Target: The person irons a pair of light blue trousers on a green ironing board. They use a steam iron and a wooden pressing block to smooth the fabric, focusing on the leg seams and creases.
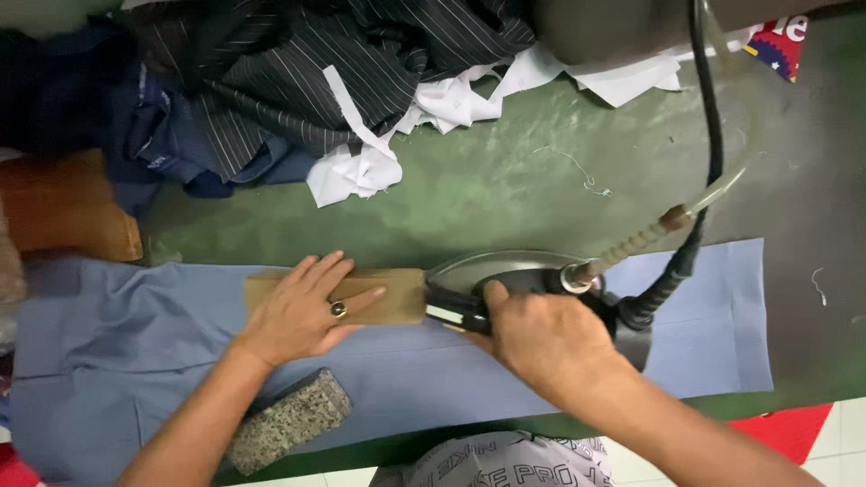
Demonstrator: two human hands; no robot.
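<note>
Head view: pressing is judged under way, the steam iron (505,275) gripped by the right hand (541,338) on the blue fabric (505,370). Just left of the iron, a wooden block (397,293) is held flat under the open left hand (302,311); steady pressure is likely needed next.

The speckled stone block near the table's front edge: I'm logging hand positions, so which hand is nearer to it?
Left. The left hand lies flat on the wooden block just above the stone block; the right hand grips the iron farther right.

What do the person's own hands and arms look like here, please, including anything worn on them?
Both forearms are bare, with no sleeves, gloves or wristwatch in view. The left hand wears one metal ring with a round, dark-centred top on a finger. The right hand shows no ring or other jewellery.
</note>
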